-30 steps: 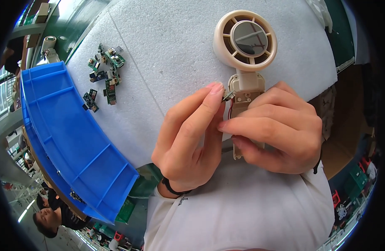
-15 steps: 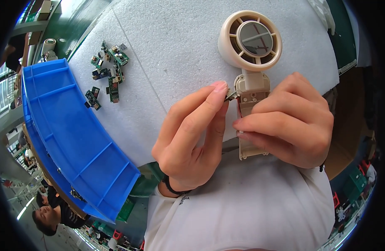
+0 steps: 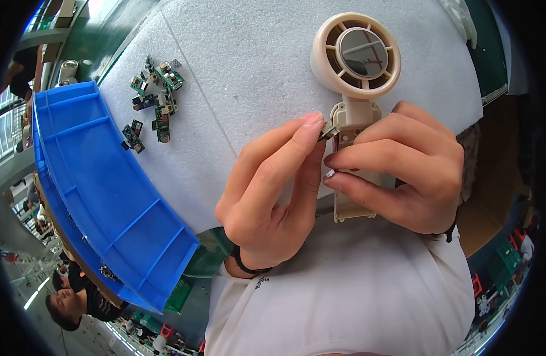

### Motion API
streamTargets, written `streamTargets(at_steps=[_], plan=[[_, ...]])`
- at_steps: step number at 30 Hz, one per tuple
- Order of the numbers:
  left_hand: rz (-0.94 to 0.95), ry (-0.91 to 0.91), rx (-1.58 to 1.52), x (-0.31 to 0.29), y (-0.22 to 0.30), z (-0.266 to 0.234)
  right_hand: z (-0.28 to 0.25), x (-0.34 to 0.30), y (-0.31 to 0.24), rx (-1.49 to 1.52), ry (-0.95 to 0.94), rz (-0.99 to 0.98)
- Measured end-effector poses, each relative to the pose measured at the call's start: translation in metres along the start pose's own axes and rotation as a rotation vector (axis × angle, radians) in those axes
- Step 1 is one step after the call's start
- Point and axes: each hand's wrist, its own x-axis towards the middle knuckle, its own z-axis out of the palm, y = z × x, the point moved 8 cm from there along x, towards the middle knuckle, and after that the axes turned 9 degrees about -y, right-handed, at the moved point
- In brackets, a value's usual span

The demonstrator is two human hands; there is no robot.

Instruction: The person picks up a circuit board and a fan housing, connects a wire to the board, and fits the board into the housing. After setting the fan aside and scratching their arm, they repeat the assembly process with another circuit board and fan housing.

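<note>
A cream handheld fan (image 3: 356, 56) lies face up on white foam, its handle housing (image 3: 355, 210) open toward me. My left hand (image 3: 271, 184) is closed, pinching a small green circuit board (image 3: 328, 133) beside the top of the handle. Just right of it, my right hand (image 3: 406, 169) is closed on a small white wire connector (image 3: 330, 174), held between thumb and forefinger above the handle. The connector is apart from the board. My right fingers cover the middle of the housing and most of the wires.
Several loose circuit boards (image 3: 160, 101) lie in a cluster on the foam sheet (image 3: 249, 59) at the left. A blue plastic bin (image 3: 106, 184) stands along the sheet's left edge. A cardboard box (image 3: 492, 172) is at the right. Another person (image 3: 77, 296) appears at lower left.
My right hand has shifted slightly left and up, and the white connector now shows more plainly between its fingertips. The left hand keeps its pinch on the board.
</note>
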Motion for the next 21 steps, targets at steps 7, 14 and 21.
streamTargets(at_steps=[7,14,21], plan=[[-0.042,0.111,-0.052,-0.002,-0.005,-0.004,0.000,-0.001,0.000,0.004,-0.018,-0.038],[-0.015,0.012,-0.032,-0.001,-0.003,0.000,0.001,-0.001,0.001,0.010,-0.053,-0.074],[-0.004,0.005,-0.044,0.001,-0.001,0.000,-0.012,0.002,-0.001,-0.127,0.116,-0.062]])
